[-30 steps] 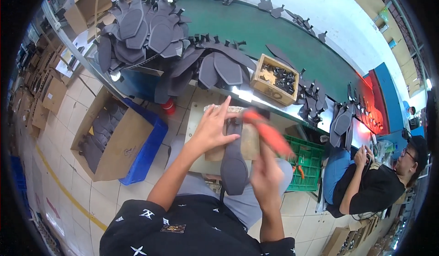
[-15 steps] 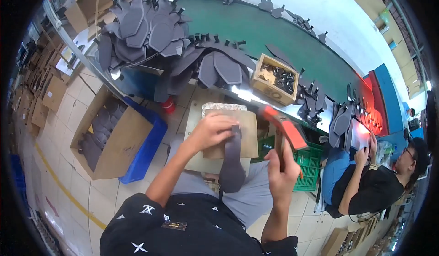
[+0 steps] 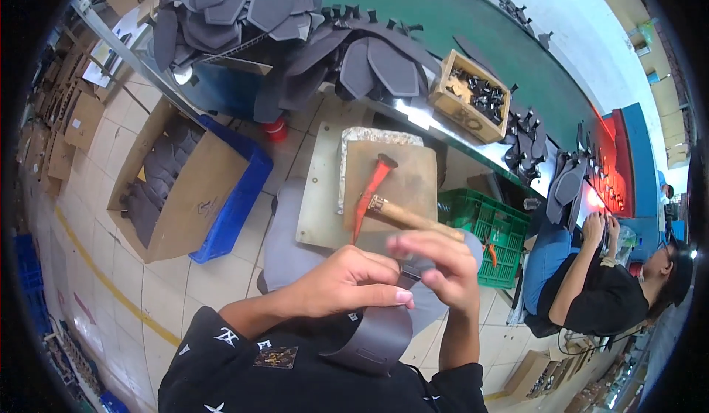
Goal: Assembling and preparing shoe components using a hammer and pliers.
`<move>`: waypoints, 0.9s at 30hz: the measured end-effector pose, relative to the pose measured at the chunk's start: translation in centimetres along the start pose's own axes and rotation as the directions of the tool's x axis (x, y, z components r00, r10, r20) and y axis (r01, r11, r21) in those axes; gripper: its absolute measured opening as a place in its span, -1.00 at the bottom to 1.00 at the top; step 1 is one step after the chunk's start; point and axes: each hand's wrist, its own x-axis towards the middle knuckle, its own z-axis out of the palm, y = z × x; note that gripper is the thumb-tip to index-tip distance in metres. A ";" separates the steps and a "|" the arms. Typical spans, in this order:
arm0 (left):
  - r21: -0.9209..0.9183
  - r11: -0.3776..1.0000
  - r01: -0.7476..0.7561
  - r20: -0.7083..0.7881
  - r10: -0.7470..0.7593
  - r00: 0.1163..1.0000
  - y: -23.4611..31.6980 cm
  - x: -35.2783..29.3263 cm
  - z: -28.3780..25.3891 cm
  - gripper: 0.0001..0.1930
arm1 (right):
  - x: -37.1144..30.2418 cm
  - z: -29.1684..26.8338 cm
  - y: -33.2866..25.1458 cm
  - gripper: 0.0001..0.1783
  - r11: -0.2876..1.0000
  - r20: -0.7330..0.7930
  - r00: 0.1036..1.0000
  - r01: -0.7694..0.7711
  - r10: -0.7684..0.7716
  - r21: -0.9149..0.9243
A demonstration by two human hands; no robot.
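Note:
Close to my lap, my left hand (image 3: 343, 284) is closed on a dark grey insole (image 3: 380, 335), its broad end curving down toward my shirt. My right hand (image 3: 443, 265) is beside the insole's narrow end, fingers apart and a little blurred; whether it touches the piece is hard to make out. A hammer (image 3: 402, 211) with a red head and wooden handle lies on a brown board (image 3: 413, 173). That board rests on a pale stone block (image 3: 380, 134) over a cream-coloured stand (image 3: 314, 206).
Piled grey insoles (image 3: 214, 25) cover the far left of the green bench (image 3: 421, 33). A wooden box (image 3: 473, 121) there holds small black parts. A blue bin (image 3: 244, 206) with a carton stands left, a green crate (image 3: 502, 228) right. Another person (image 3: 613, 287) works at far right.
The hammer has left my right hand and now lies on the board. My left hand has brought the insole off the board toward my lap, and my right hand has come beside it.

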 end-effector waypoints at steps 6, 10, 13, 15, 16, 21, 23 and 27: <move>-0.097 0.992 0.079 0.289 -0.048 0.956 -0.1 0.4 0.2 -0.73 | 0.3 -1.1 -2.5 -0.63 0.989 0.228 0.962 0.148 -0.149 0.024; -0.081 0.987 0.141 0.549 -0.073 0.832 0.1 0.6 0.4 -0.75 | 1.6 -2.0 -4.4 -0.65 0.953 0.461 0.846 0.304 -0.268 -0.003; -0.134 0.989 0.059 0.629 0.039 0.776 0.1 1.0 0.6 -0.74 | 2.0 -1.5 -5.4 -0.61 0.939 0.538 0.778 0.330 -0.326 0.092; -0.144 0.989 -0.020 0.626 0.106 0.773 -0.2 0.6 0.5 -0.74 | 1.9 -1.1 -6.2 -0.59 0.942 0.549 0.781 0.333 -0.299 0.039; -0.126 0.992 -0.031 0.630 0.104 0.770 -0.1 0.4 0.3 -0.74 | 1.9 -0.9 -6.4 -0.56 0.951 0.549 0.791 0.308 -0.269 0.022; -0.143 0.987 -0.077 0.534 0.142 0.833 0.0 -0.5 -0.8 -0.73 | 3.4 -0.4 -5.3 -0.65 0.953 0.577 0.766 0.290 -0.283 0.082; -0.192 0.981 -0.011 0.544 0.115 0.831 -0.1 -0.8 -0.9 -0.72 | 3.3 0.1 -5.0 -0.66 0.957 0.567 0.776 0.276 -0.276 0.089; -0.262 0.963 0.068 0.601 0.108 0.792 -0.7 -1.2 -0.6 -0.70 | 1.8 1.6 -4.2 -0.57 0.945 0.467 0.823 0.256 -0.323 0.202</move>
